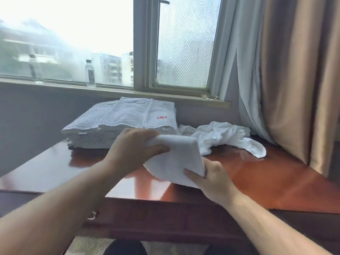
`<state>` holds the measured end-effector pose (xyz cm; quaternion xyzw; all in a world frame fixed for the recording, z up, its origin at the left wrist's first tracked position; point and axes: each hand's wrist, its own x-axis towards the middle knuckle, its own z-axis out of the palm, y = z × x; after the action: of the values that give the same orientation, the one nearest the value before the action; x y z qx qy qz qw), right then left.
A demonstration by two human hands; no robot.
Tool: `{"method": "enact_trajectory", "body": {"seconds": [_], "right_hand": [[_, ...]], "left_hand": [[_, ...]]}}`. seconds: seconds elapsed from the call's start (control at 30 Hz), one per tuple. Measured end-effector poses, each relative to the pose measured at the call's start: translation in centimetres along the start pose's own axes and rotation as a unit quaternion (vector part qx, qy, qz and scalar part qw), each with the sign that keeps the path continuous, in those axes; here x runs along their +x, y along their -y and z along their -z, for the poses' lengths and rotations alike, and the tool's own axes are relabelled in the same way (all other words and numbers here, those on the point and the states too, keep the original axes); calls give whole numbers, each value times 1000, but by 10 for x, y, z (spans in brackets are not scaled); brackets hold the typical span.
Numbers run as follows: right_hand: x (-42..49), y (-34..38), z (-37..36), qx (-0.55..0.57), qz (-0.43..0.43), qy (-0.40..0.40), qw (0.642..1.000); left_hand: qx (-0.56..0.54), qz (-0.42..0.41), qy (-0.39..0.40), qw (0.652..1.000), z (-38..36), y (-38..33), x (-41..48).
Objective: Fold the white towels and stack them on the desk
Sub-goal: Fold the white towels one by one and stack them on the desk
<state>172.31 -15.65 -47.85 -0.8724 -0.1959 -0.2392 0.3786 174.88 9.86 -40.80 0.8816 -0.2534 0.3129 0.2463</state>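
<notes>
Motion blur softens both forearms and the near edge of the glossy reddish-brown wooden desk (276,181), and the lower layers of the stack of folded white towels (117,122) at its far left merge into one pale block. The small folded white terry towel (176,159) hides the fingers of the left hand (134,151) beneath its upper fold and most fingertips of the right hand (211,179). That towel is soft and thick with a rounded corner, held tilted just above the desk's middle. The stack's top piece is quilted with a scalloped edge, beside a smoother one bearing a small red emblem. A crumpled white towel (224,137) lies loose to the right. The left hand grips the towel's upper edge, thumb on top; the right pinches its lower corner
</notes>
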Motion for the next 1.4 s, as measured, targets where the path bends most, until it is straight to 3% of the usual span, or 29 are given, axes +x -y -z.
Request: {"method": "enact_trajectory", "body": {"seconds": [0.13, 0.23, 0.3, 0.4, 0.5, 0.6, 0.73, 0.87, 1.03, 1.2, 1.4], "right_hand": [[43, 29, 12, 170, -83, 58, 980], [73, 49, 17, 247, -80, 50, 964], [92, 61, 20, 301, -81, 26, 950], [117, 73, 18, 394, -93, -2, 914], [142, 85, 10, 469, -112, -22, 876], [166, 94, 2, 501, -120, -17, 857], [194, 93, -12, 514, -135, -11, 847], [225, 84, -26, 495, -161, -31, 853], [271, 67, -41, 483, -234, -28, 843], [328, 47, -65, 443, -315, 60, 837], [407, 24, -104, 470, -276, 121, 830]], "left_hand": [[-188, 137, -54, 971, 17, 2, 24], [-415, 204, -33, 886, 16, 11, 26], [-517, 201, -8, 832, 11, 22, 24], [-570, 162, 73, 802, 5, 31, 13], [-599, 199, 108, 768, -2, 39, 2], [-573, 253, 125, 770, -2, 53, -2], [-591, 256, 169, 746, -6, 76, -5], [-578, 283, 145, 751, -4, 89, 11], [-602, 306, 129, 726, -1, 116, 42], [-575, 330, 92, 743, 3, 153, 80], [-535, 339, 67, 771, 15, 204, 135]]}}
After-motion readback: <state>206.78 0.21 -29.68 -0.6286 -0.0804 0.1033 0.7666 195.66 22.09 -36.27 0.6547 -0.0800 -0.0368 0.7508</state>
